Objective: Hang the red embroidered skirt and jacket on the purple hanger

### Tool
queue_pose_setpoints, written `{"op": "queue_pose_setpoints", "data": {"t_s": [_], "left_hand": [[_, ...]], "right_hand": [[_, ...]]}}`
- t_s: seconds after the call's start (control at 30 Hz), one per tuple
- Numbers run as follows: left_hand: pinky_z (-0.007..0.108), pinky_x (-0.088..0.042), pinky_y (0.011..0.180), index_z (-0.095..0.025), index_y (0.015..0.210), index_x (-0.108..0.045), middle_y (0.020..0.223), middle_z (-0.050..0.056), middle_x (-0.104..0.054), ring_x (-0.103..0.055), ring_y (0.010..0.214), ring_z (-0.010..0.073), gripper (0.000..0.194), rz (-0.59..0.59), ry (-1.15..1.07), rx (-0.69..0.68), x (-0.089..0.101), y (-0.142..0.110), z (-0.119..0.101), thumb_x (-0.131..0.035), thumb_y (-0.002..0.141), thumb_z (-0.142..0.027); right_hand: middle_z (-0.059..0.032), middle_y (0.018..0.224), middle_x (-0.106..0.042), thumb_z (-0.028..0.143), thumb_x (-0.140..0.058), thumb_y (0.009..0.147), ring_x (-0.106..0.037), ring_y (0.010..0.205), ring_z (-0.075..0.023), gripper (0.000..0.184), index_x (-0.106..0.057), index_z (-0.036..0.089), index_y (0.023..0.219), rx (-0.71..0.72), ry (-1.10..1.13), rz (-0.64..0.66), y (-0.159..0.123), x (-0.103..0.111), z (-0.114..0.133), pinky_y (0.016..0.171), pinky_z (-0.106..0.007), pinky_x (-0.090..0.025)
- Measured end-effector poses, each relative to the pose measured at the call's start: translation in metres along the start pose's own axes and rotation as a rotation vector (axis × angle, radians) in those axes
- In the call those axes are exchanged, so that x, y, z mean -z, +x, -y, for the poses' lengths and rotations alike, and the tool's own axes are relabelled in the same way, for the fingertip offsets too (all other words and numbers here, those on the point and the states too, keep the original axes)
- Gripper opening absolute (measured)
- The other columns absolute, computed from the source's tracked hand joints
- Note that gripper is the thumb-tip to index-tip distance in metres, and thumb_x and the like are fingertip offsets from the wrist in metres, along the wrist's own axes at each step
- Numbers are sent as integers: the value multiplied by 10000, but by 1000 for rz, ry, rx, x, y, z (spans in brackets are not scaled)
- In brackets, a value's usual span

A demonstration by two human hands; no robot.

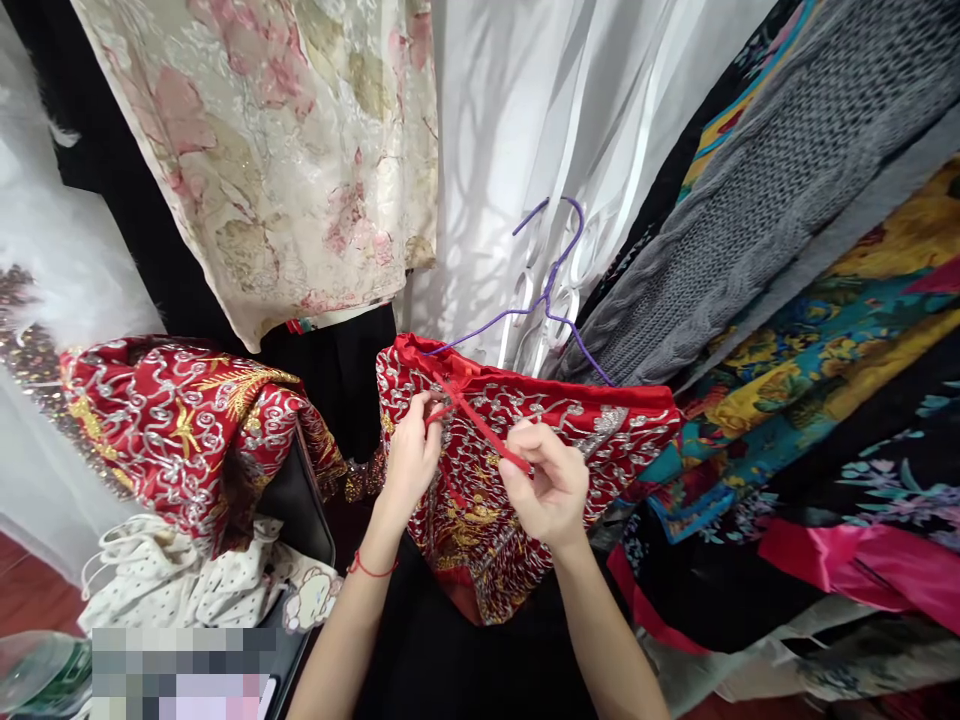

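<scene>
A red embroidered garment (pixel 480 510) with silver and gold patterns hangs from a purple hanger (pixel 551 290) in front of me. Red cords (pixel 480 420) cross near the left end of its plain red waistband (pixel 637 397). My left hand (pixel 416 445) is closed on one cord, close to the crossing. My right hand (pixel 546 480) pinches the other cord, which runs taut down to the right. The lower part of the garment droops between my forearms. A thin red bracelet (pixel 373 570) circles my left wrist.
A second red embroidered cloth (pixel 187 430) lies bunched at left, above a dotted white fabric (pixel 172 580). A floral garment (pixel 322 160) hangs overhead, a grey cable-knit (pixel 795 190) to the right. White curtains (pixel 487 120) stand behind. A plastic bottle (pixel 52 670) is at lower left.
</scene>
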State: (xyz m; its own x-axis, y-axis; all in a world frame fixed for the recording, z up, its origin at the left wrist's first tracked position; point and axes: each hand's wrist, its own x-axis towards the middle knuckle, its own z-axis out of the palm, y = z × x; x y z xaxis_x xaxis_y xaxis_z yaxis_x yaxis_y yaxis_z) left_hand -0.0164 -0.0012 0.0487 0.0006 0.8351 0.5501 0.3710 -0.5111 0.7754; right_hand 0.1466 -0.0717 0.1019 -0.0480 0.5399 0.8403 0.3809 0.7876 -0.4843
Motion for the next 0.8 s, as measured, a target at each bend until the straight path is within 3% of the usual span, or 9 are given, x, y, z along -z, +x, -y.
{"op": "queue_pose_setpoints", "data": {"t_s": [0.07,0.13,0.27,0.4,0.5,0.6,0.8], "left_hand": [[277,-435,689,-215,1136,-520,799,3,-621,-589,679,155,233,27,-29,34,0,-2,5,-406,934,-189],[265,-441,679,-216,1115,-509,776,-13,-603,-564,636,136,202,38,-67,60,-1,-1,9,-414,937,-199],[287,-484,832,-220,1062,-544,900,23,-665,-644,863,161,175,63,-214,51,-2,7,10,-548,900,-286],[264,-494,801,-201,1041,-580,889,24,-667,-631,822,147,175,65,-263,46,4,19,3,-517,920,-311],[268,-503,802,-188,1008,-625,926,41,-707,-650,830,157,187,46,-120,-25,13,25,1,-497,939,-305],[301,-524,853,-178,1023,-685,1029,76,-755,-698,903,200,227,-4,-30,-94,19,28,0,-527,934,-316],[295,-535,831,-177,974,-743,1002,70,-782,-731,877,214,253,5,-29,-125,14,43,-8,-539,942,-324]], "right_hand": [[102,481,-355,190,-556,855,-313,394,-90,119,-486,252,782,-88,-92,-22,-2,8,6,434,-248,-293],[111,484,-362,186,-557,856,-284,369,-69,113,-493,245,784,-183,-181,68,-1,19,11,422,-236,-263],[90,533,-516,262,-588,843,-481,457,-103,81,-529,239,893,-425,-299,440,7,23,-1,530,-242,-392],[-3,765,-701,348,-630,837,-668,694,-159,194,-542,224,958,-565,-65,629,19,-7,-34,697,-293,-524],[-55,934,-732,417,-646,838,-692,795,-171,237,-587,209,935,-532,62,522,33,-33,-50,752,-302,-547],[-53,858,-736,477,-621,862,-679,740,-174,282,-632,195,855,-499,25,338,48,-49,-53,725,-301,-540],[-15,716,-681,334,-549,894,-610,628,-151,186,-631,201,793,-321,-148,308,71,-43,-51,645,-282,-490]]}}
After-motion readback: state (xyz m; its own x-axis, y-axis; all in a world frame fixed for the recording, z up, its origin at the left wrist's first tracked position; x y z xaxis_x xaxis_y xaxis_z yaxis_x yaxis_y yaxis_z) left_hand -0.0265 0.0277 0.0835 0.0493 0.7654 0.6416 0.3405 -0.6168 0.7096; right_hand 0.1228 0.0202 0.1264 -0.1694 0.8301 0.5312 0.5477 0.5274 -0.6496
